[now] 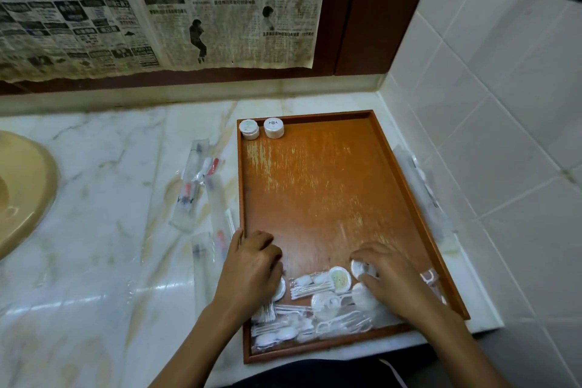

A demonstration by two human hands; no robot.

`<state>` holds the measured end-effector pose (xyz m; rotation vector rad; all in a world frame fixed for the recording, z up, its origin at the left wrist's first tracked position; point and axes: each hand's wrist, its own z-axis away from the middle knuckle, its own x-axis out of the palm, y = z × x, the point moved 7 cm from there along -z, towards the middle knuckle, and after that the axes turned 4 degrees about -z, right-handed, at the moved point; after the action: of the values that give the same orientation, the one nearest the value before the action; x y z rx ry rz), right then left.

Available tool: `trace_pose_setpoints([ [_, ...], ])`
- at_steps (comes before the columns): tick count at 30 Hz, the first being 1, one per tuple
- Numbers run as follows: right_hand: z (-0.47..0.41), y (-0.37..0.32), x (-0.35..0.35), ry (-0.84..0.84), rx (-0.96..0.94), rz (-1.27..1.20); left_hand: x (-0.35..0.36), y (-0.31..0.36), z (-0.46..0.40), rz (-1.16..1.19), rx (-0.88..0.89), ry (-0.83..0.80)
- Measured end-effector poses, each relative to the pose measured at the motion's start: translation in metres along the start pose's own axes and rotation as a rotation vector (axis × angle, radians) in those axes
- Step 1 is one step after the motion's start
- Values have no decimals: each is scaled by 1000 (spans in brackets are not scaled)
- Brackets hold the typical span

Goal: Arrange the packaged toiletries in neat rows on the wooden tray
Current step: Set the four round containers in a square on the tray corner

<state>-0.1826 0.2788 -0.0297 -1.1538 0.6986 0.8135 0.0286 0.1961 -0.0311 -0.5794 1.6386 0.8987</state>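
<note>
The wooden tray (318, 186) lies on the marble counter near the right wall. Two small white jars (261, 128) stand side by side in its far left corner. A loose heap of clear packets with cotton swabs and white round lids (318, 305) fills the near end. My left hand (252, 268) has curled fingers at the tray's near left, over a white lid that is mostly hidden; whether it holds it is unclear. My right hand (384, 277) pinches a small white jar (359, 268) at the heap's right side.
Several long clear packets with toothbrushes (201, 186) lie on the counter left of the tray. More clear packets (425, 186) sit between the tray and the tiled wall. A beige sink (22, 192) is at the far left. Newspaper covers the back wall.
</note>
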Motion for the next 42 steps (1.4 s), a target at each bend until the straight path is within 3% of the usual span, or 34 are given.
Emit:
trace_pose_setpoints([
  [3, 1, 5, -5, 68, 56, -88, -1, 4, -2, 14, -11, 37],
  [8, 9, 13, -17, 211, 175, -524, 0, 31, -9, 98, 64, 50],
  [13, 20, 27, -33, 362, 308, -789, 14, 69, -25, 134, 163, -55],
  [19, 28, 44, -33, 382, 401, -783, 29, 96, -33, -84, 236, -298],
  [26, 26, 51, -36, 335, 376, -574, 30, 102, -35, -62, 232, -357],
  [30, 26, 50, -39, 440, 336, -688, 25, 98, -44, 139, 136, -346],
  [38, 39, 47, -45, 762, 353, -845, 19, 67, -50, 897, -393, -230],
  [42, 37, 40, -41, 792, 345, -981, 23, 57, -45, 1114, -554, -245],
])
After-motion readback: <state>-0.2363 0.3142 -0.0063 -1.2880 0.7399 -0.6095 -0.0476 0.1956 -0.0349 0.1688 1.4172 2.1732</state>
